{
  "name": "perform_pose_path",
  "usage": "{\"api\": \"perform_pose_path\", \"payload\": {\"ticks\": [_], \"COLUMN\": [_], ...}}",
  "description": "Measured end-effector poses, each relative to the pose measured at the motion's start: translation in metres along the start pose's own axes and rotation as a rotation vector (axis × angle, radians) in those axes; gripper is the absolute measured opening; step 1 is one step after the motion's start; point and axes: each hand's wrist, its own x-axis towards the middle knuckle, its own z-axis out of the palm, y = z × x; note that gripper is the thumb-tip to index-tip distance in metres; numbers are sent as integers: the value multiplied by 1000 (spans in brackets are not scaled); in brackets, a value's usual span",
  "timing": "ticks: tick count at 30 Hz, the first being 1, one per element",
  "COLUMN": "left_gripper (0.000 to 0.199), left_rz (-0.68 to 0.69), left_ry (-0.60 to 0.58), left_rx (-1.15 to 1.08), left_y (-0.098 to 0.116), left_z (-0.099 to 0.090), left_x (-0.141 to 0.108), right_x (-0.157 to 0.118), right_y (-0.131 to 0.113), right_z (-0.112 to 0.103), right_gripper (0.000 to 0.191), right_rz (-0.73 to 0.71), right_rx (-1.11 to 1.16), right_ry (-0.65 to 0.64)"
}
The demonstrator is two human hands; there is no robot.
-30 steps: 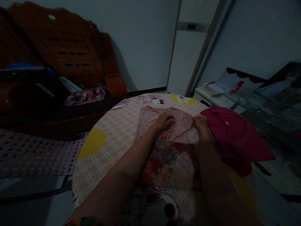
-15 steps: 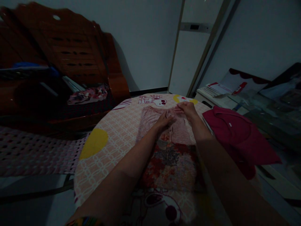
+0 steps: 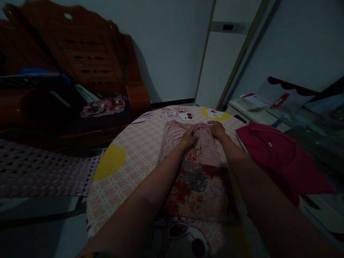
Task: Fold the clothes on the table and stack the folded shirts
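Dim light is cast over a room with pale walls, where a carved reddish-brown wooden bench [image 3: 88, 59] is seen at the left and a tall white panelled unit [image 3: 223, 53] at the back. In the head view, a round tabletop [image 3: 129, 157] is covered by a pinkish cloth printed with white lattice, yellow patches and cartoon figures. On it, a pale pink garment with a red, orange and grey patterned lower part [image 3: 199, 186] is laid flat, neckline away from the camera. Its upper part is touched near the neckline by the left hand [image 3: 189, 139], whose thumb and forefinger are held slightly apart; whether fabric is pinched cannot be told. The far right edge is touched by the right hand [image 3: 217, 130], its fingers bent; their grip cannot be made out. At the right, a crimson garment [image 3: 279, 154] is placed beside it, near some papers [image 3: 251, 102].
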Motion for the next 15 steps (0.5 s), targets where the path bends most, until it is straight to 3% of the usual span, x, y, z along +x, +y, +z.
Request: {"api": "perform_pose_path", "payload": {"ticks": [3, 10, 15], "left_gripper": [71, 67, 64], "left_rz": [1, -7, 20], "left_ry": [-8, 29, 91], "left_rx": [57, 143, 205], "left_y": [4, 10, 14], "left_z": [-4, -1, 1], "left_x": [-2, -1, -2], "right_x": [5, 7, 8], "right_y": [-3, 3, 8], "right_z": [5, -1, -1], "right_gripper": [35, 30, 32], "right_rz": [-11, 134, 166], "right_rx": [-109, -244, -291], "right_ry": [-47, 124, 51]}}
